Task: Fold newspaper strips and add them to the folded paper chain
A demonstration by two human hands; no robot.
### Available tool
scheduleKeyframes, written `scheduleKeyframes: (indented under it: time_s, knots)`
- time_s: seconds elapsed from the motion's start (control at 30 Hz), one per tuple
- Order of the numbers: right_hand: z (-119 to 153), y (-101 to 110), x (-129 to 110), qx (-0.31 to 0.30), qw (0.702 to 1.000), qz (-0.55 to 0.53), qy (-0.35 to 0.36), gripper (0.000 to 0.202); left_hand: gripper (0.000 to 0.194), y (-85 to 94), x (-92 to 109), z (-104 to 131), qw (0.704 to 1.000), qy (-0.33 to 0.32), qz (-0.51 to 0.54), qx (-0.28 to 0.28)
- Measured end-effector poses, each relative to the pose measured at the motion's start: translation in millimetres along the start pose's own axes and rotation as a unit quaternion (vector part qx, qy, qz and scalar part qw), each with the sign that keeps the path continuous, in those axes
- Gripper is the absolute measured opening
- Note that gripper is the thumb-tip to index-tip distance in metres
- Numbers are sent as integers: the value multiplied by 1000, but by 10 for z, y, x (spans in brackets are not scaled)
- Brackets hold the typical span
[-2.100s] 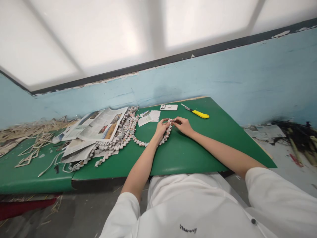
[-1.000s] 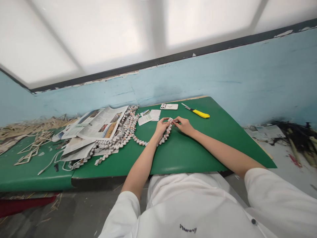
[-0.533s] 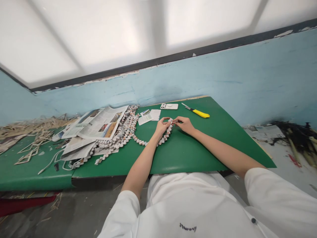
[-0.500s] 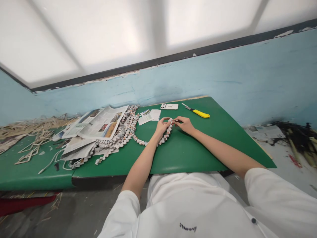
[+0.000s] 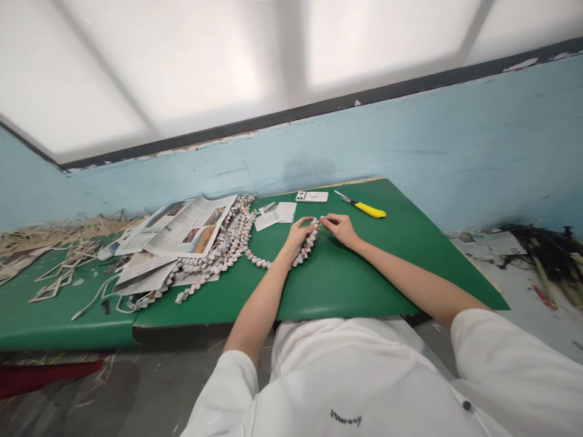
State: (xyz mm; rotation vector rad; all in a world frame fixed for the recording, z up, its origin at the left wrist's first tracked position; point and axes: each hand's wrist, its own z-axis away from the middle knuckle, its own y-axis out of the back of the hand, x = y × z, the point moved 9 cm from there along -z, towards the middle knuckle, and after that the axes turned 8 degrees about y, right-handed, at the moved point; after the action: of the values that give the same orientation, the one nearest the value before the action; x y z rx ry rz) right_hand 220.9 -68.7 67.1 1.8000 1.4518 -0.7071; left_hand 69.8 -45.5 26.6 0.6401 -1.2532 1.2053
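Observation:
A zigzag chain of folded newspaper [image 5: 311, 241] curves over the green table and passes under my left forearm. My left hand [image 5: 299, 234] pinches the upper end of this chain between thumb and fingers. Just to its right, my right hand [image 5: 339, 227] is closed at the fingertips on a small folded paper piece [image 5: 322, 219], close to the chain's end. Whether that piece touches the chain is too small to tell. The rest of the chain joins a heap of the same woven paper [image 5: 237, 233] on the left.
Newspaper sheets [image 5: 191, 227] lie over the heap, with a white cable [image 5: 93, 298] near them. Small paper pieces [image 5: 276, 213], a white phone [image 5: 312, 196] and a yellow-handled utility knife [image 5: 370, 209] rest toward the back of the green table [image 5: 364, 285]. Thin wooden strips [image 5: 64, 267] lie far left.
My right hand's fingertips have shifted slightly at the chain's end, and a light paper piece now shows between them. My left hand stays nearly still on the chain.

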Motion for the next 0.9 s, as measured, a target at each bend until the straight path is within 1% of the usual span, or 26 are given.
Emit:
scheduleKeyframes:
  time_s: [0.1, 0.2, 0.3, 0.37, 0.5, 0.67, 0.77, 0.9]
  knots:
    - [-1, -9, -8, -1, 1000, 7, 11, 46, 54, 3, -20, 2, 1000, 15, 18, 2]
    - [-2, 5, -9, 18, 999, 12, 26, 41, 52, 8, -2, 15, 1000, 8, 19, 5]
    - [-2, 38, 36, 46, 999, -6, 15, 36, 52, -7, -3, 23, 1000, 12, 13, 0]
    - [-4, 42, 61, 46, 999, -12, 5, 37, 49, -18, -6, 20, 1000, 13, 13, -2]
    - [-11, -6, 37, 3, 1000, -6, 8, 39, 40, -9, 5, 1, 1000, -5, -3, 9]
    - [4, -97, -43, -58, 998, 7, 29, 33, 41, 22, -10, -18, 998, -17, -45, 25]
    - [8, -121, -58, -73, 997, 21, 31, 33, 42, 28, -5, -24, 998, -24, -56, 28]
    - [8, -135, -26, -78, 997, 9, 18, 34, 43, 31, 17, -30, 997, -37, -64, 30]
